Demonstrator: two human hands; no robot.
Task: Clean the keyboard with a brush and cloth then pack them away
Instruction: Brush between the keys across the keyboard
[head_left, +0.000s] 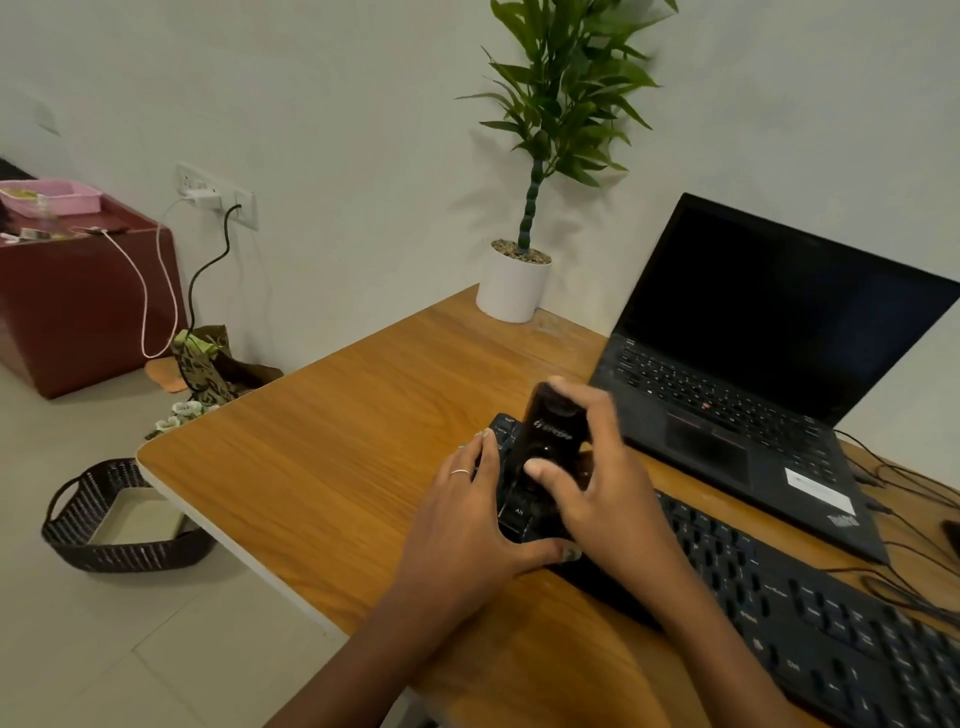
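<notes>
I am holding a black brush (548, 441) in my right hand (597, 483), my grip clamped on it: thumb across its glossy front, fingers curled round its back. It is standing nearly upright, its lower end down at the left end of the black keyboard (810, 618); the bristles themselves are hidden behind my hands. My left hand (467, 514) is lying flat with straight fingers, grip apart, pressing on the keyboard's left edge, thumb along its near side and fingertips at its far corner. A thin ring is showing on one finger.

The keyboard is lying slantwise on the wooden tabletop (337, 441), running off toward the lower right. Just behind it an open black laptop (753, 374) is sitting with a dark screen, cables trailing off its right side. A potted plant (519, 280) in a white pot is standing at the tabletop's far corner against the wall. On the floor to the left, a dark woven basket (119, 525) is resting beside the tabletop's edge.
</notes>
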